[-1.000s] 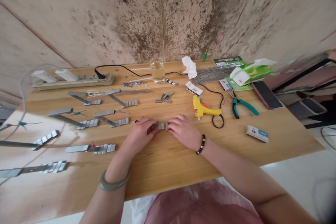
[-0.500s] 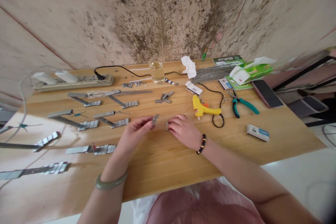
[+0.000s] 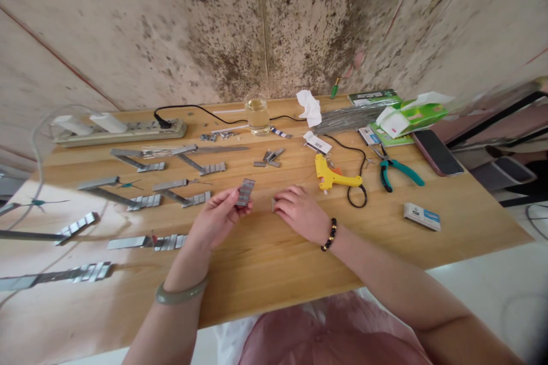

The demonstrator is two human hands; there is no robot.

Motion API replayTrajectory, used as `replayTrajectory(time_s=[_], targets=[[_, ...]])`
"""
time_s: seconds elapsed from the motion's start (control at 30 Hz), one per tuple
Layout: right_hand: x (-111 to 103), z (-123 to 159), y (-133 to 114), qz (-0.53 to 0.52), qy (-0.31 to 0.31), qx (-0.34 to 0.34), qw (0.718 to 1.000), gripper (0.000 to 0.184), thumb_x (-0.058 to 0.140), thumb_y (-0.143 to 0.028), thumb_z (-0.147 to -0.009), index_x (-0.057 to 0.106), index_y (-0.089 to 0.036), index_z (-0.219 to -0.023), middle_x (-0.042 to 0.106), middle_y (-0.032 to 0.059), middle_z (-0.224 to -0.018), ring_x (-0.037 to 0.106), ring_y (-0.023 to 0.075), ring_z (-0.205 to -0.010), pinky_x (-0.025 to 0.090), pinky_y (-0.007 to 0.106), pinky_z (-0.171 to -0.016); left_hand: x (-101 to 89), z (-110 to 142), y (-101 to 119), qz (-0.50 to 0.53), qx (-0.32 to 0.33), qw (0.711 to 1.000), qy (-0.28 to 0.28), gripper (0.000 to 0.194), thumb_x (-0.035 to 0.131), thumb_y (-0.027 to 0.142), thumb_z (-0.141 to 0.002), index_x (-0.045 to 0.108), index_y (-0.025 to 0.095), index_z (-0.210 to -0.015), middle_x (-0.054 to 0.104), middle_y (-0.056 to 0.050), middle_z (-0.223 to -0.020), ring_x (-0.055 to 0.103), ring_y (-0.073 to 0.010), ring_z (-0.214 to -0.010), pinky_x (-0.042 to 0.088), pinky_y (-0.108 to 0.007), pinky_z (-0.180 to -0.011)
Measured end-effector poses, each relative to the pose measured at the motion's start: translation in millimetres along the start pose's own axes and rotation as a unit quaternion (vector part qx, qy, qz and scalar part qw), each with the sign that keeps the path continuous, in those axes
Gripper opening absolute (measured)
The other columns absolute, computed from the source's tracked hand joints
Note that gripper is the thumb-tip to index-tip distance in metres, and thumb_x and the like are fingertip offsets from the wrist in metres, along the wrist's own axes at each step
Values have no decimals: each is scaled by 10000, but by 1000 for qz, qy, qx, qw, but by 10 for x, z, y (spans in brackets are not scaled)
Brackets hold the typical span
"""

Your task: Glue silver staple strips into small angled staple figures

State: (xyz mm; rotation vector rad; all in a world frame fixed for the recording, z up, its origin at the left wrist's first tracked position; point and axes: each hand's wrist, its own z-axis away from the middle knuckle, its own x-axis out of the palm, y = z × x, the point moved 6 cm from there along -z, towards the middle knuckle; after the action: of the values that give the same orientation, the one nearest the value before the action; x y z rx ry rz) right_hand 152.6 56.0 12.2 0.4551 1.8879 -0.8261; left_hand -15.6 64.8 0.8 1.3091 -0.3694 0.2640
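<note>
- On the far left of my feed, several jointed grey pieces [image 3: 88, 272] lay spread over the desk [image 3: 274, 279], most of them with a long bar and a banded end; I judged these to be further along than what was in hand.
- Upper left, a power strip [image 3: 124, 133] sat near the wall with plugs in it.
- Left of centre, the left hand [image 3: 220, 211] had its thumb and fingers clamped on a banded grey piece [image 3: 245, 193], lifted off the wood and tilted. Its row of bands looked laid out, but I saw no long bar on it, so I took it as only part-built.
- Just above centre, loose grey strips [image 3: 268, 158] lay in a small heap, apparently unused.
- At the centre, a small grey piece [image 3: 273, 204] showed at the right hand's fingertips.
- Beside it, the right hand [image 3: 299, 214] rested low with fingers curled together; I could not tell whether they pinched that piece or merely touched it.
- Right of centre, a yellow glue gun [image 3: 338, 177] lay on its side, neither hand on it.
- Farther right, teal-handled pliers [image 3: 398, 171] lay untouched.
</note>
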Motion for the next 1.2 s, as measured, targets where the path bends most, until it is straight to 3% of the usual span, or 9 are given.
replayTrajectory(time_s=[0.37, 0.67, 0.77, 0.87, 0.97, 1.1, 1.2], targets=[[5, -1, 1, 2, -2, -4, 1000, 122, 551, -208, -917, 670, -196, -892, 661, 55, -1017, 485, 206, -1024, 385, 378, -906, -20, -17, -22, 5, -16, 1000, 0, 296, 749, 374, -717, 689, 186, -938, 672, -31, -730, 616, -130, -634, 505, -251, -567], [7, 2, 4, -1, 1, -3, 1000, 126, 551, -204, -916, 674, -190, -894, 666, 50, -1037, 484, 206, -1028, 386, 378, -910, -27, -40, -34, 22, 12, 999, 35, 328, 823, 332, -623, 721, 206, -908, 701, -29, -789, 628, -126, -659, 507, -252, -607], [0, 5, 5, -1, 2, -1, 1000, 124, 551, -204, -917, 673, -190, -899, 667, 48, -1038, 484, 206, -1032, 383, 380, -914, -59, -51, -48, -6, 23, 998, 51, 373, 824, 345, -614, 721, 192, -938, 713, -51, -820, 634, -133, -691, 504, -256, -634], [-10, 5, -2, -1, 0, 0, 1000, 127, 549, -201, -918, 673, -187, -899, 668, 47, -1037, 486, 207, -1025, 384, 380, -912, -81, -53, -49, -99, 43, 993, 48, 430, 786, 372, -659, 697, 185, -1036, 713, -63, -887, 634, -143, -747, 504, -268, -687], [-22, 1, -4, 2, -2, 1, 1000, 125, 552, -200, -916, 675, -186, -892, 670, 47, -1025, 491, 208, -1017, 385, 378, -907, -72, -44, -8, -283, 105, 952, 43, 480, 705, 373, -743, 626, 183, -1177, 702, -65, -927, 629, -165, -816, 502, -303, -762], [-39, 5, 24, 7, 4, 10, 1000, 111, 567, -202, -908, 676, -192, -891, 671, 47, -1037, 492, 210, -1029, 384, 379, -908, 47, -11, 26, -527, 217, 821, 12, 451, 623, 287, -802, 570, 199, -1241, 697, -63, -980, 618, -204, -896, 480, -375, -856], [-50, 12, 49, 10, 13, 13, 1000, 93, 581, -197, -898, 673, -192, -892, 668, 45, -1056, 491, 211, -1033, 386, 382, -908, 116, 6, 1, -602, 261, 754, -22, 419, 581, 239, -835, 549, 199, -1251, 700, -67, -995, 619, -220, -936, 483, -381, -861]])
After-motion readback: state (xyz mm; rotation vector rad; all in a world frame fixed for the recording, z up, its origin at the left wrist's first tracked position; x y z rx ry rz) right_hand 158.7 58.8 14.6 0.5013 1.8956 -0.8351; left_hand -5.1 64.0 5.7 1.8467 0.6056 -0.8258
